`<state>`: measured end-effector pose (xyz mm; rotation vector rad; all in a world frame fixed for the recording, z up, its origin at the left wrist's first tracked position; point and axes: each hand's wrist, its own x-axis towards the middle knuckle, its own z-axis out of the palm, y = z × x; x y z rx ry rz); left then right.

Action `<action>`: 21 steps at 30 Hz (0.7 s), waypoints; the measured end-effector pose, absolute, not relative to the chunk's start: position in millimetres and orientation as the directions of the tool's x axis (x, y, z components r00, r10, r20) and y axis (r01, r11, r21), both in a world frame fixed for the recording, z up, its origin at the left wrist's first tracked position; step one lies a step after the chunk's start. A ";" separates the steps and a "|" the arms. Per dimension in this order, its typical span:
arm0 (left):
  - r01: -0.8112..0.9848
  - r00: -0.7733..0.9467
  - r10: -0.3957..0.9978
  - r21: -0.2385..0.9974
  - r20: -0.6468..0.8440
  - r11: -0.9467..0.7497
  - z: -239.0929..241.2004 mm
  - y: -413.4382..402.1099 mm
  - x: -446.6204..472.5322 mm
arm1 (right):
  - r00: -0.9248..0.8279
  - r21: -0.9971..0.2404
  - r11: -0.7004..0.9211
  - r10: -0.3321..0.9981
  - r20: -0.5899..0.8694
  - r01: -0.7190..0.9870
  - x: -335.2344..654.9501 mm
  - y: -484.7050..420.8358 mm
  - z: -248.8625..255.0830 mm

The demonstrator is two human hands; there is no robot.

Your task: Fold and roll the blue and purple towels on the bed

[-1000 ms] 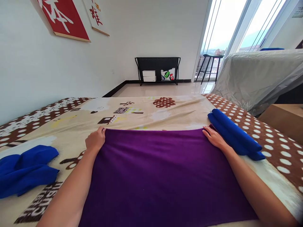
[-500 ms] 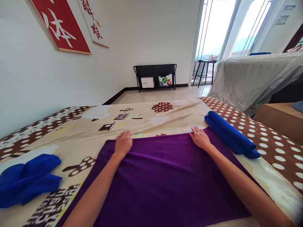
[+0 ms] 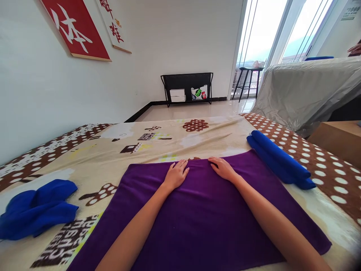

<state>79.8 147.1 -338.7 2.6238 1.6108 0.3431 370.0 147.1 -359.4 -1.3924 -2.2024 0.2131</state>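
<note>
Both hands are palm-down on the purple cloth (image 3: pixel 197 222), nr its far edge, w/ a short gap b/w them. L hand (image 3: pixel 176 175) is open & flat, fingers a bit spread, tips at the edge, thumb out to the R. R hand (image 3: pixel 222 169) is open too, fingers close tog. & slightly bent, pointing twd the L hand; no fold of cloth shows pinched in either. Cloth lies spread under both hands & forearms, running back twd the person; its far L corner is out past the L hand, far R corner past the R hand, w/ soft creases around the L wrist. Underneath is a patterned blanket (image 3: pixel 158 152), cream w/ brown motifs, reaching well beyond the fingertips. Well L of the L hand: a crumpled blue cloth (image 3: pixel 42 207), apart from the purple one. R of the R hand: a rolled-up blue cloth (image 3: pixel 278 160), lying at a slant just beside the purple cloth's far R corner. Farther R, the blanket's brown polka-dot border (image 3: pixel 328 165), then a brown box (image 3: pixel 335 140). Straight ahead of the hands, well off by the wall: a black rack (image 3: pixel 187 81) w/ white boxes (image 3: pixel 177 95) & a printed white bag (image 3: pixel 199 93). Ahead & R: a dark stool (image 3: pixel 251 69), nr a plastic-draped item (image 3: pixel 310 81).
</note>
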 end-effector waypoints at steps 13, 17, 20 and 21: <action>0.947 0.180 0.952 0.219 0.248 -0.236 -343.3 196.6 42.3 | -0.084 -0.353 0.246 0.906 0.415 0.903 401.7 172.8 -363.2; 0.949 0.166 0.947 0.218 0.274 -0.229 -344.9 195.8 46.0 | -0.043 -0.315 0.210 0.885 0.463 0.926 394.3 170.6 -361.7; 0.946 0.190 0.941 0.204 0.281 -0.252 -340.5 193.9 44.3 | -0.047 -0.283 0.195 0.889 0.456 0.939 392.7 169.9 -358.5; 0.944 0.202 0.937 0.197 0.283 -0.264 -337.9 192.2 43.9 | -0.052 -0.273 0.193 0.892 0.450 0.943 392.2 169.1 -356.9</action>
